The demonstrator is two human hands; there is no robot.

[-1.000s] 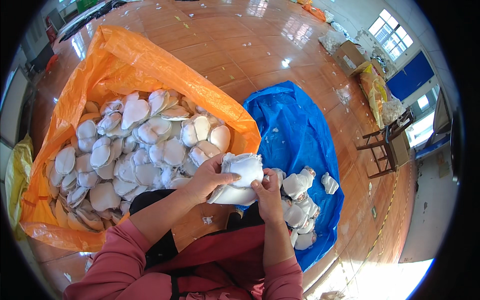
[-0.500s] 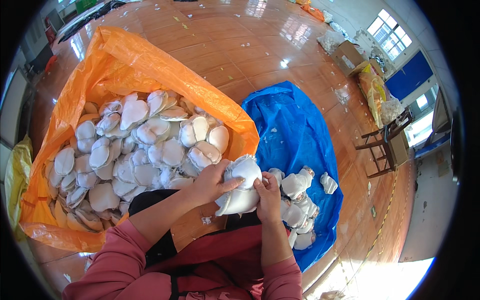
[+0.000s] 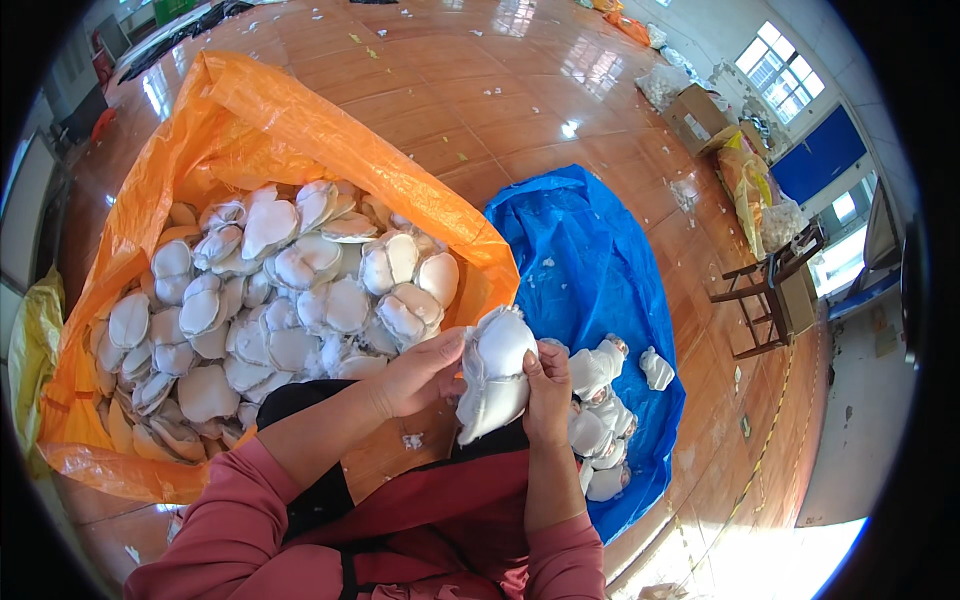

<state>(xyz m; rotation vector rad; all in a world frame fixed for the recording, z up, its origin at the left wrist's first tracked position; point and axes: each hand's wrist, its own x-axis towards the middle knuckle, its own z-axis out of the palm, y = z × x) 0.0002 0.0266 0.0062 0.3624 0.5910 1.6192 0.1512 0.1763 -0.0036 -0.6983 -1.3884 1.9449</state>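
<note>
A white sewn fabric piece (image 3: 495, 370), with two rounded lobes and a frayed seam edge, is up in front of my lap. My right hand (image 3: 549, 392) pinches its right side, thumb on the front face. My left hand (image 3: 425, 375) is at the piece's left edge, fingers stretched out and loosely apart; whether its fingertips touch the cloth is hard to see. Many similar white pieces (image 3: 300, 262) fill the orange woven bag (image 3: 330, 135) to my left. On the blue sheet-like bag (image 3: 580, 235) to my right lie several rounder white pieces (image 3: 597, 367).
A wooden chair (image 3: 770, 290) stands at the right, near cardboard boxes (image 3: 695, 118) and a yellow bag (image 3: 742, 180) by the wall. Another yellow bag (image 3: 38, 340) lies beyond the orange one. White scraps dot the tiled floor (image 3: 430, 90).
My left hand has loosened its hold and drawn slightly left of the fabric piece. In my right hand the piece has turned more upright and shifted a little right.
</note>
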